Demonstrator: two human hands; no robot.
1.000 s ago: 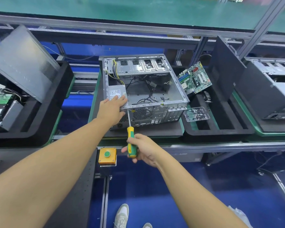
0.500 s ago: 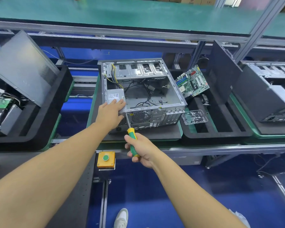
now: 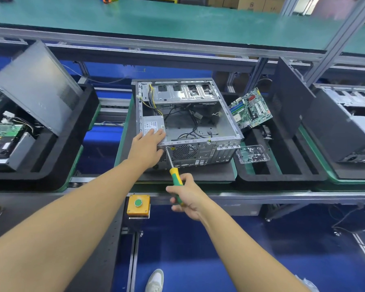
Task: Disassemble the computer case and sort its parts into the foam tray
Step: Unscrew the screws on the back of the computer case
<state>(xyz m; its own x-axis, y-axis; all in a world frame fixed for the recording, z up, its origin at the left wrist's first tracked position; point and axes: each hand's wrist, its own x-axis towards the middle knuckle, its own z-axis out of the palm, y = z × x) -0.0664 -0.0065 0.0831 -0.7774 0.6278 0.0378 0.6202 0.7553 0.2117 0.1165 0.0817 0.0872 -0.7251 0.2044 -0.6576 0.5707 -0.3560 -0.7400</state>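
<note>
The open computer case lies on a dark pad, its rear panel facing the person, with a strip of pad showing before the near edge. The left hand presses flat, fingers straight, on the near-left corner over the power supply. The right hand grips the screwdriver by its handle, its tip touching the rear panel's upper-left edge. The foam tray sits just right of the case, holding 1 motherboard.

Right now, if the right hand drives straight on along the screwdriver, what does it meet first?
The screwdriver in the right hand meets the computer case, at its rear panel just left of the fan grille. The tip may touch already; depth unclear.
</note>
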